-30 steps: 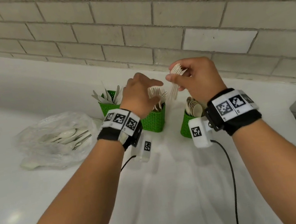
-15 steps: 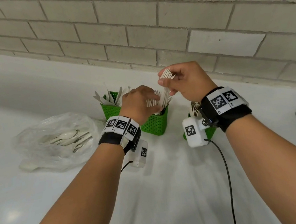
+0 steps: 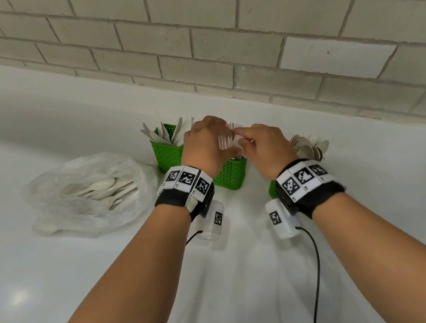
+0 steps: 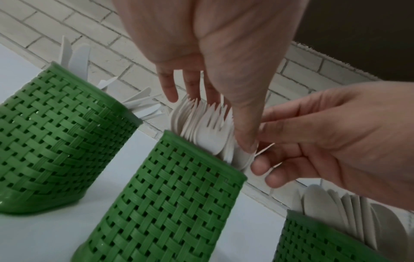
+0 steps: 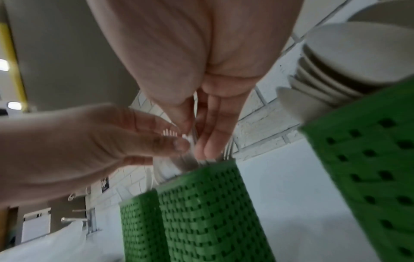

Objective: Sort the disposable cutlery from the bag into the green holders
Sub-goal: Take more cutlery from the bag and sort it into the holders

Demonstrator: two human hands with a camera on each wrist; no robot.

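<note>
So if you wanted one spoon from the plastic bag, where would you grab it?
Probably by its handle, reaching in from the right: the spoon lies flat in the bag with its bowl up front and its handle pointing right.

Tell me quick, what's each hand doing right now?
Left hand: open, straight fingers steadying the forks in the middle holder.
Right hand: pinching forks, lowering them in.

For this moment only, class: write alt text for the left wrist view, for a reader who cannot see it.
Two hands meet over white plastic forks standing in the middle green holder: the left hand reaches down onto them, the right hand pinches some from the right. A left holder has knives; a right holder has spoons.
</note>
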